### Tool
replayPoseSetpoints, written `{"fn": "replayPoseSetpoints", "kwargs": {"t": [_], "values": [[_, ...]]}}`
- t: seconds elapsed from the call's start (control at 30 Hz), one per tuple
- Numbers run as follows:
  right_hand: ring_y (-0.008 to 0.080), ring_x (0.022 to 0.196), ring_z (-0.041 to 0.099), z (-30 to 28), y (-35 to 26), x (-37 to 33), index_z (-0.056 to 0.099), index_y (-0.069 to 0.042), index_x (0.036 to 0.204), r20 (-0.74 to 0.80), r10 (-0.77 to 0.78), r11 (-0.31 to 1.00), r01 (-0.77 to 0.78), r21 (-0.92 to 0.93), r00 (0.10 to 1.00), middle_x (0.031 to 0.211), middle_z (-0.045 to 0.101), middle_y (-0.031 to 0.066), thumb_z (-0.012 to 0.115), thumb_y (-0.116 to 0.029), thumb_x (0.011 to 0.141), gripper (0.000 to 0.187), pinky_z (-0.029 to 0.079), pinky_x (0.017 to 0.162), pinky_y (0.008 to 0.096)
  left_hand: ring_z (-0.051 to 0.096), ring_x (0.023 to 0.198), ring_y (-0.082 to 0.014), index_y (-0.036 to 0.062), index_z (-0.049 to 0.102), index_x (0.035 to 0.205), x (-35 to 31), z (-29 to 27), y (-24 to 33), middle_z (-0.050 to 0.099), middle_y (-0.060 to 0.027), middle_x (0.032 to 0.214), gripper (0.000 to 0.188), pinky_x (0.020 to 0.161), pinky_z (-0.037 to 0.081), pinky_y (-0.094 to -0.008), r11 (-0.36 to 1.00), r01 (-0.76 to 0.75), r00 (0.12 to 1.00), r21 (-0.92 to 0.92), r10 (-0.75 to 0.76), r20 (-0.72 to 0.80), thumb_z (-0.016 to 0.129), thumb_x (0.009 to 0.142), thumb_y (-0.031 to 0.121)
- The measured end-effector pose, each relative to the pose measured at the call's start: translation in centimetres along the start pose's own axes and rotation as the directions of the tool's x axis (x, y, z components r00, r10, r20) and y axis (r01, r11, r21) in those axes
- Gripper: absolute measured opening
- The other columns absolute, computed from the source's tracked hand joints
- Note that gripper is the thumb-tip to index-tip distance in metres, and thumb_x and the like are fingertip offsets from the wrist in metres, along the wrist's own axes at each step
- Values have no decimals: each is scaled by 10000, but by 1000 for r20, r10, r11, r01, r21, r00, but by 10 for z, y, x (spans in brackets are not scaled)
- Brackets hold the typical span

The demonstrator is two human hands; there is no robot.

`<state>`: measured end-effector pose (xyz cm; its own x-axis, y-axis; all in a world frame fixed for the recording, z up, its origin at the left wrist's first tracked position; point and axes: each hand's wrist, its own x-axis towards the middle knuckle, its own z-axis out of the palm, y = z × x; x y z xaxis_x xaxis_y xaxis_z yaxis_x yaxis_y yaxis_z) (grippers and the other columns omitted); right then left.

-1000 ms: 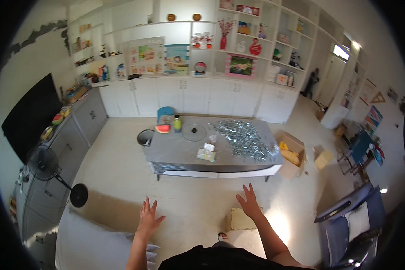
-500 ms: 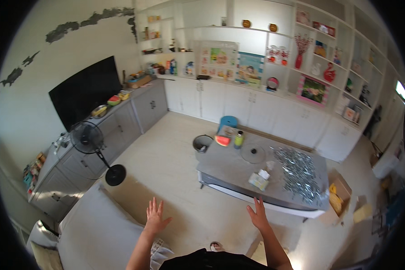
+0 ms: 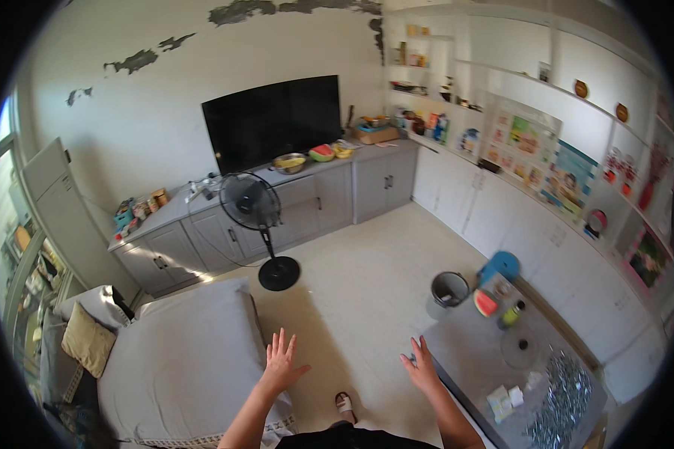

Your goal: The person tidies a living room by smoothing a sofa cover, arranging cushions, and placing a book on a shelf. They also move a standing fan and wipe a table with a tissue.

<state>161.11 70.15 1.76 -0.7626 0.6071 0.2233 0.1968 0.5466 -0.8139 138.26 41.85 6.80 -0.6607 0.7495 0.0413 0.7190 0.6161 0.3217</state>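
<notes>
Both hands are held out in front of me with nothing in them. My left hand [image 3: 281,365] has its fingers spread, above the floor beside the sofa [image 3: 180,359] with a grey cover. My right hand [image 3: 421,367] is also open, near the left edge of the grey-topped table [image 3: 457,337]. On that table are a cut piece of watermelon [image 3: 485,302], a green bottle [image 3: 511,314], a clear round lid [image 3: 520,348] with a dark knob, a tissue pack [image 3: 504,402] and a heap of silvery strips [image 3: 562,400].
A black standing fan [image 3: 279,272] is on the floor ahead, before grey cabinets [image 3: 225,236] that bear a television [image 3: 273,123]. A grey bin [image 3: 448,290] and a blue stool [image 3: 499,267] stand by the table's far end. White cabinets [image 3: 445,176] line the right wall.
My view has turned left. The fan, television and sofa now sit nearer the middle, and the table has shifted to the lower right. Both hands stay open and empty.
</notes>
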Motion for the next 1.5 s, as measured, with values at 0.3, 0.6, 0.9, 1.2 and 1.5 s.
{"fn": "replayPoseSetpoints", "kwargs": {"t": [0.3, 0.6, 0.9, 1.2, 1.5], "values": [[386, 1349, 198, 44, -30, 229, 290, -66, 1393, 167, -78, 997, 82, -13, 983, 1471, 143, 245, 572, -376, 877, 665, 240, 1076, 442, 72, 1366, -424, 41, 131, 1437, 182, -26, -52, 39, -227, 1489, 993, 1069, 152, -560, 995, 104, 987, -3, -103, -124, 681, 734, 476], [382, 1353, 189, 98, 13, 424, 262, -65, 1404, 272, -121, 992, 124, 3, 955, 1472, 134, 245, 569, -390, 875, 693, 233, 1082, 435, 89, 1354, -449, 45, 135, 1436, 341, -41, -95, 58, -234, 1484, 1001, 1062, 148, -573, 982, 187, 960, 5, -182, -212, 677, 730, 503], [407, 1333, 216, 147, 31, 668, 270, -25, 1387, 443, -295, 952, 299, 61, 847, 1452, 154, 275, 566, -426, 870, 718, 254, 1073, 438, 57, 1362, -451, 18, 133, 1428, 480, -35, -146, 44, -260, 1480, 1053, 1058, 149, -580, 863, 500, 826, -78, -502, -258, 720, 685, 478], [408, 1331, 222, 263, 10, 827, 275, -36, 1388, 635, -417, 898, 400, 181, 650, 1447, 167, 276, 539, -453, 874, 712, 257, 1073, 448, 49, 1364, -451, 1, 132, 1423, 552, -45, -202, 30, -265, 1481, 1077, 1063, 142, -572, 673, 723, 625, -153, -732, -271, 761, 647, 406], [370, 1348, 218, 379, -21, 981, 259, -38, 1402, 731, -434, 858, 489, 156, 528, 1464, 178, 237, 571, -445, 855, 750, 240, 1086, 412, 68, 1362, -448, -1, 127, 1422, 634, -62, -304, 23, -267, 1479, 1049, 1072, 146, -559, 512, 826, 419, -235, -837, -351, 769, 661, 330]]}}
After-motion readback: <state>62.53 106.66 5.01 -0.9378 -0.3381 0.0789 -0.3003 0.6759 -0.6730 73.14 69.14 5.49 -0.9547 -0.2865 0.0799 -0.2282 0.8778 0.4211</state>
